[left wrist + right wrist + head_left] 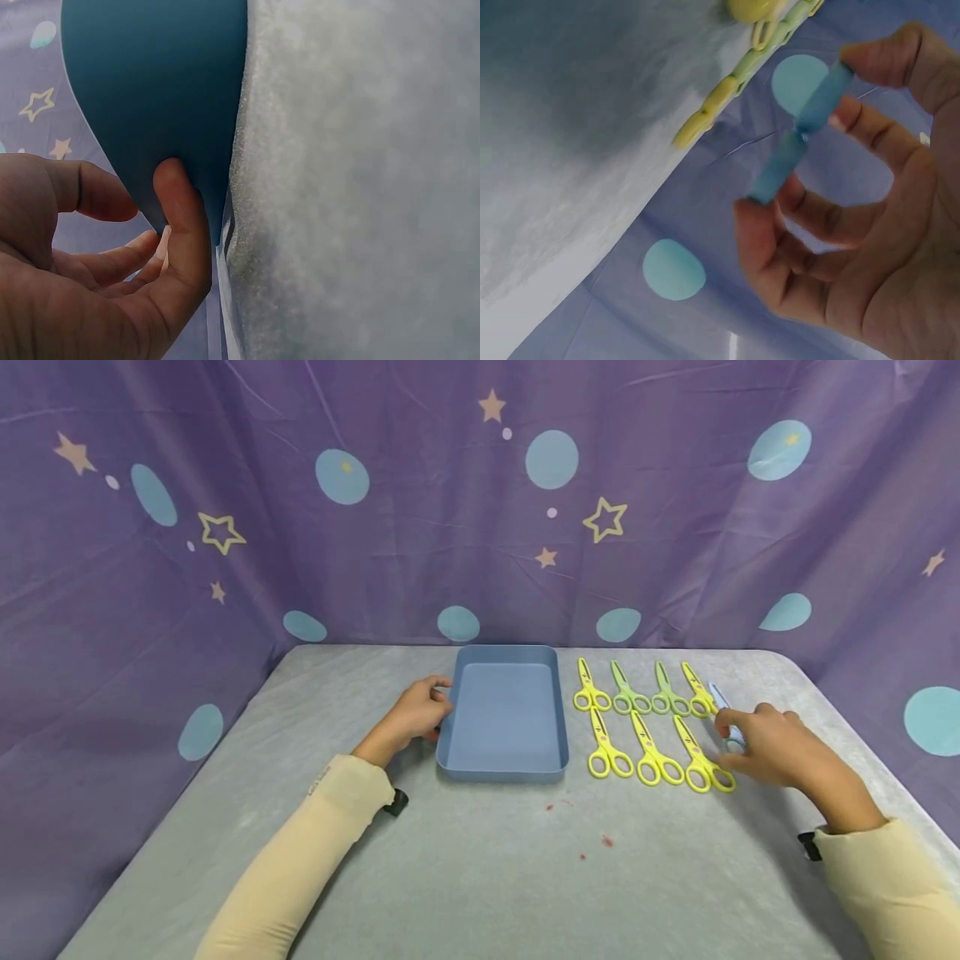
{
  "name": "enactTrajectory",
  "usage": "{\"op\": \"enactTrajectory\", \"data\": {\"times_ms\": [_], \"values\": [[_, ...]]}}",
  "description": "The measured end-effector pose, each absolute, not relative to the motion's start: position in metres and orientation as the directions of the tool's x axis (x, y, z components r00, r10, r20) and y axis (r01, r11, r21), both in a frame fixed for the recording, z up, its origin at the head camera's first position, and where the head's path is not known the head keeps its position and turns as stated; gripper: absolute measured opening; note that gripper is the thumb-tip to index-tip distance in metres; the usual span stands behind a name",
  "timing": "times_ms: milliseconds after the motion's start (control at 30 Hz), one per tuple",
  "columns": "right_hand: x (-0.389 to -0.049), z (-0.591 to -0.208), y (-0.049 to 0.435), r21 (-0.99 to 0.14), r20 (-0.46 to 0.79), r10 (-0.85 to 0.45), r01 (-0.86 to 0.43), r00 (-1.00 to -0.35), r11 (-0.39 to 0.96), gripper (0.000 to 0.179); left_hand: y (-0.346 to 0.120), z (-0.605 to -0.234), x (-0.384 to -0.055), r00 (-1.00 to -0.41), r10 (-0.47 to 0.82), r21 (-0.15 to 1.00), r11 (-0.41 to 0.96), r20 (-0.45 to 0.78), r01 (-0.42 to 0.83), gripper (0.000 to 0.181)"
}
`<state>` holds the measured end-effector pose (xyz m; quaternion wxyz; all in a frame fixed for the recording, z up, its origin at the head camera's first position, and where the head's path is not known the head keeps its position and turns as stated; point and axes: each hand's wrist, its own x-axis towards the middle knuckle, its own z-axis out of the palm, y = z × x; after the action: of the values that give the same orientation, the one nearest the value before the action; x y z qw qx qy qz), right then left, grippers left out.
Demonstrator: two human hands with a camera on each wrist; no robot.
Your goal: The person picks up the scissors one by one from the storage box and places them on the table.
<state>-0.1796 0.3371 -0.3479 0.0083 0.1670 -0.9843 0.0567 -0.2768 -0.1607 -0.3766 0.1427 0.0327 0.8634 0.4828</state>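
A blue tray [502, 777] stands on the grey table, and my left hand [416, 710] holds it at its left wall. In the left wrist view one digit [180, 195] presses the tray's outer wall [161, 82], with other fingers by the rim. My right hand [776, 747] holds a pair of light-blue scissors [718, 696] at the right end of the scissors rows. The right wrist view shows the thumb and fingers pinching the blue handles [821, 101] across both loops; the blades are hidden there. Beside that hand lie yellow scissors [697, 760] and more yellow scissors [701, 693].
Several other yellow and green scissors [628, 693] lie in two rows between the tray and my right hand. Small red marks [607, 841] show on the table [480, 877] in front of the tray. A purple patterned curtain [450, 527] hangs behind the table and at its sides.
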Motion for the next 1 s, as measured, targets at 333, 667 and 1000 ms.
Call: {"op": "enactTrajectory", "data": {"times_ms": [333,667,1000], "values": [[-0.184,-0.358,0.352,-0.193,-0.133,-0.378,-0.351,-0.916,0.917,0.03,-0.159,-0.375,-0.275,-0.957,0.191,0.836,0.542,-0.219,-0.083,0.056],[-0.187,-0.361,0.352,-0.3,-0.238,-0.394,-0.319,-0.888,0.899,0.024,-0.161,-0.376,-0.276,-0.958,0.187,0.84,0.536,-0.218,-0.087,0.056],[-0.185,-0.364,0.36,-0.305,-0.223,-0.389,-0.315,-0.894,0.899,0.024,-0.159,-0.377,-0.277,-0.96,0.188,0.84,0.537,-0.21,-0.079,0.057]]}}
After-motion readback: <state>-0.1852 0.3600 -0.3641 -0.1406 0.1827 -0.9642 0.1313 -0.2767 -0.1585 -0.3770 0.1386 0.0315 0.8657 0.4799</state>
